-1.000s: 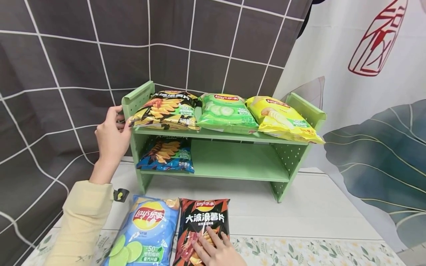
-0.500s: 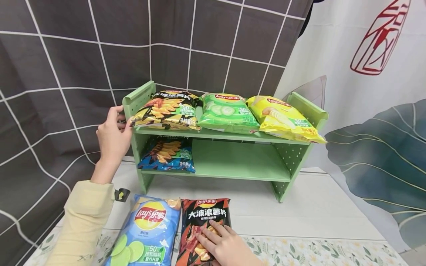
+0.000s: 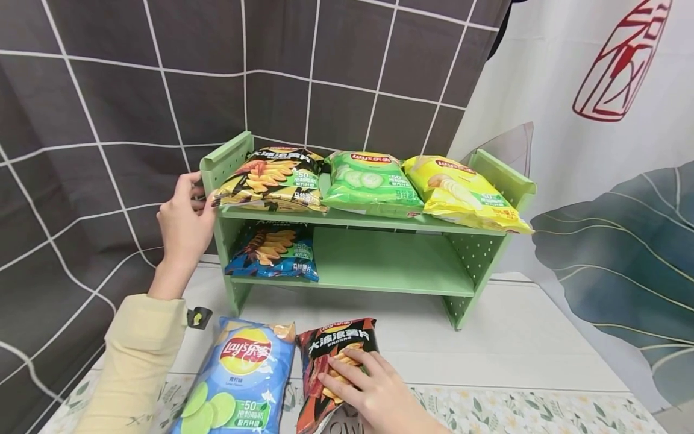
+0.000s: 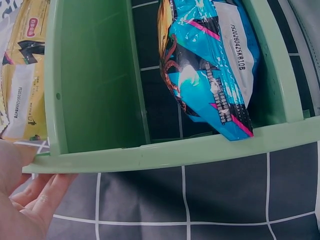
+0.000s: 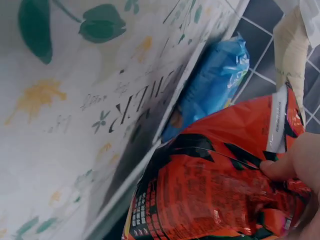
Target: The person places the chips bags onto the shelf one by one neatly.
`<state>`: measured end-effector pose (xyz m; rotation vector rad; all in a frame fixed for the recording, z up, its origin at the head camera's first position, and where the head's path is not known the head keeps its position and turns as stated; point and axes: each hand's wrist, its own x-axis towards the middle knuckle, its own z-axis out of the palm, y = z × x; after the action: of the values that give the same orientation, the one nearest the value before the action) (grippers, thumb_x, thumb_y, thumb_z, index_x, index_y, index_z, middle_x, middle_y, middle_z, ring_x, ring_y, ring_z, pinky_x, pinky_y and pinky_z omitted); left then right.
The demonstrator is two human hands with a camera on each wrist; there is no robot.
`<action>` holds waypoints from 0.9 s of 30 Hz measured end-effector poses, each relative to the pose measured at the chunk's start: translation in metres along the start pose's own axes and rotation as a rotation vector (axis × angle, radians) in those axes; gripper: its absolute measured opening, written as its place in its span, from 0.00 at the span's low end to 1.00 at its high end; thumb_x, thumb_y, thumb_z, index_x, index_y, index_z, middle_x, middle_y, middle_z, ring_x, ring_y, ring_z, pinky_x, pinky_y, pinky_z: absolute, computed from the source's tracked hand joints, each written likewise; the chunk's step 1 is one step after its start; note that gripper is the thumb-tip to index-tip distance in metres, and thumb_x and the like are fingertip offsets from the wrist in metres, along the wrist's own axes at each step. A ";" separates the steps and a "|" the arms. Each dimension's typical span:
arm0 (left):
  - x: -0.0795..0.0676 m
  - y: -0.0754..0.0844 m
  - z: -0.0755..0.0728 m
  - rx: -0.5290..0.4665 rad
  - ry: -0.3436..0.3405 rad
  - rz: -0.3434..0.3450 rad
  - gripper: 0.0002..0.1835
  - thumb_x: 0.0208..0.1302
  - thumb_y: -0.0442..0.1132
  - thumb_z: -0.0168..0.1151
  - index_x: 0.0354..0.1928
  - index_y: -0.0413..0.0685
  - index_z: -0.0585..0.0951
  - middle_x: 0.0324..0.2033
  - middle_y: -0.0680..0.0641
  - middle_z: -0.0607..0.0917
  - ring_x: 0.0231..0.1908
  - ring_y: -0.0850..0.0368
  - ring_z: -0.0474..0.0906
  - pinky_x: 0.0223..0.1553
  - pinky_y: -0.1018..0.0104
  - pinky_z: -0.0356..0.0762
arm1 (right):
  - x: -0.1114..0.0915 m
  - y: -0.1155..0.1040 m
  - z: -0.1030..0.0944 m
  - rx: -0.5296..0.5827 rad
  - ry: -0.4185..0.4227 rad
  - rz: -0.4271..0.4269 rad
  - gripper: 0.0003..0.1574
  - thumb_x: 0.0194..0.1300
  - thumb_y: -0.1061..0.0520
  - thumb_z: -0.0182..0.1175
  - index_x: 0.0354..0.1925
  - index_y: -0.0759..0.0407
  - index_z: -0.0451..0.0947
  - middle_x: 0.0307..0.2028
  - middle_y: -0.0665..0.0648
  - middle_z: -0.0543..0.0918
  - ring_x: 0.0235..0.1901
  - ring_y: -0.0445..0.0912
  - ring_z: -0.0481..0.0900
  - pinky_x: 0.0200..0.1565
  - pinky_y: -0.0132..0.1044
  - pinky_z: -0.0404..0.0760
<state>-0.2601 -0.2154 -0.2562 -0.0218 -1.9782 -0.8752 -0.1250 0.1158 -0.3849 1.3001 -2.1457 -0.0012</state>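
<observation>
My left hand [image 3: 187, 226] grips the left side panel of a green two-tier shelf [image 3: 390, 259], thumb on one side and fingers on the other in the left wrist view. My right hand [image 3: 374, 389] holds a red-and-black chip bag [image 3: 314, 395] near the front of the table, fingers spread over its front. Its near end is raised, and in the right wrist view the thumb [image 5: 280, 167] presses into its red back. Just left of that bag, a blue lime chip bag [image 3: 238, 367] lies flat.
On the upper tier sit a black-and-gold chip bag [image 3: 273, 181], a green chip bag [image 3: 371, 184] and a yellow chip bag [image 3: 463, 193], which overhangs the front edge. A dark blue chip bag [image 3: 273, 253] occupies the lower tier's left end. Behind hangs a dark grid curtain [image 3: 347, 72].
My right hand has shifted right and now holds the red-and-black chip bag, whose near end has lifted off the table and tilted. The left hand stays on the shelf panel.
</observation>
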 end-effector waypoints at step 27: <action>0.000 -0.001 0.001 -0.003 0.002 0.007 0.19 0.65 0.35 0.58 0.57 0.39 0.74 0.44 0.31 0.85 0.39 0.36 0.84 0.55 0.42 0.71 | 0.008 0.041 -0.053 -0.109 0.443 0.076 0.37 0.54 0.70 0.33 0.49 0.54 0.83 0.48 0.57 0.86 0.51 0.58 0.79 0.44 0.52 0.73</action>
<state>-0.2608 -0.2156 -0.2572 -0.0294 -1.9745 -0.8732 -0.1333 0.1463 -0.3256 1.0413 -1.7870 0.1820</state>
